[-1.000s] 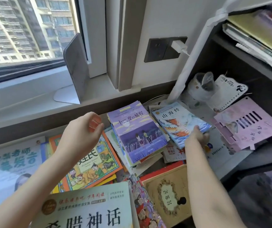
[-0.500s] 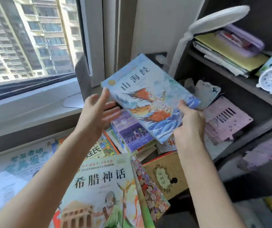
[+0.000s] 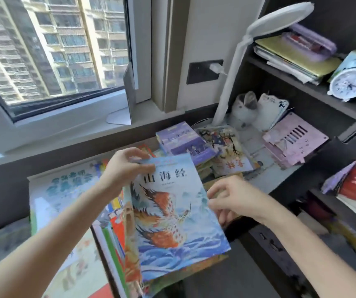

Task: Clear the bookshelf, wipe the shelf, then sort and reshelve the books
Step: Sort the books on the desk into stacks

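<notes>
L hand [image 3: 125, 168] pinched the top-left corner of the blue book [image 3: 172, 222], thumb on the cover, the other fingers [image 3: 139, 152] curled behind. R hand [image 3: 235, 198] sat at the book's right edge w/ fingers [image 3: 221, 212] loosely curled; couldn't tell if they gripped or only touched. The book lay tilted on the stack [image 3: 112, 239], below the L fingers and left of the R ones.

Risks, as judged: a one-corner pinch on a thin glossy paperback could crease the cover or let it slip & slide off toward the person. The stack looked uneven, w/ spines fanned out, so a sideways nudge could spill it. The purple book [image 3: 183, 143], beyond both hands, also sat on a loose pile.
</notes>
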`<action>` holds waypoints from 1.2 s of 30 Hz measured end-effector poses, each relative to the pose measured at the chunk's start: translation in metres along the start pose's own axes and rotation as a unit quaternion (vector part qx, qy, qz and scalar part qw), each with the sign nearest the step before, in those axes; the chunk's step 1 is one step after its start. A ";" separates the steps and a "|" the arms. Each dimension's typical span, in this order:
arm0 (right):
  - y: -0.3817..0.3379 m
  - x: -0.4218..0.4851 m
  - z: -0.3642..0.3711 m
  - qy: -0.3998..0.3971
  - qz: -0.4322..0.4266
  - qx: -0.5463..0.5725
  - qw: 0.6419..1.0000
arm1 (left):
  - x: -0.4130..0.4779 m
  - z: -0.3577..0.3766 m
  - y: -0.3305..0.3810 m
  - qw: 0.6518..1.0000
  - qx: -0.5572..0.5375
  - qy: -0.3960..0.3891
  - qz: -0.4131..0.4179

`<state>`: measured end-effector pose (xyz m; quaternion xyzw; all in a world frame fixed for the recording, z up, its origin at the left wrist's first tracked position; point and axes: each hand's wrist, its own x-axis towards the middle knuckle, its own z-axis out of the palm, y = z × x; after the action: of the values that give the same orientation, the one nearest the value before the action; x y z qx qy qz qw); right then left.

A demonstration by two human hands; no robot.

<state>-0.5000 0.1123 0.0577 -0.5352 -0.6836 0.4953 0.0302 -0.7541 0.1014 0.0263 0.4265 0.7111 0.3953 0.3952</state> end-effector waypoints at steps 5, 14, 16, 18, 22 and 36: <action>0.007 0.036 -0.014 0.166 -0.014 -0.002 0.986 | 0.006 0.003 0.000 0.947 0.259 0.104 0.157; 0.078 0.186 -0.075 0.425 0.232 0.149 0.862 | 0.044 -0.007 0.006 0.976 0.119 0.153 0.103; 0.100 0.207 -0.079 0.427 0.246 0.175 0.852 | 0.056 -0.006 0.005 0.977 0.108 0.160 0.089; 0.124 0.228 -0.082 0.444 0.275 0.206 0.828 | 0.070 -0.002 0.007 0.979 0.101 0.158 0.079; 0.164 0.267 -0.096 0.451 0.315 0.201 0.811 | 0.100 0.006 0.006 0.982 0.092 0.152 0.058; 0.201 0.298 -0.148 0.324 0.379 -0.070 0.864 | 0.146 0.035 0.011 0.985 0.111 0.122 0.050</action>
<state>-0.4013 0.4215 -0.1551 -0.8841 -0.4127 0.2181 0.0218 -0.7670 0.2466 -0.0097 0.4512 0.7714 0.3818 0.2358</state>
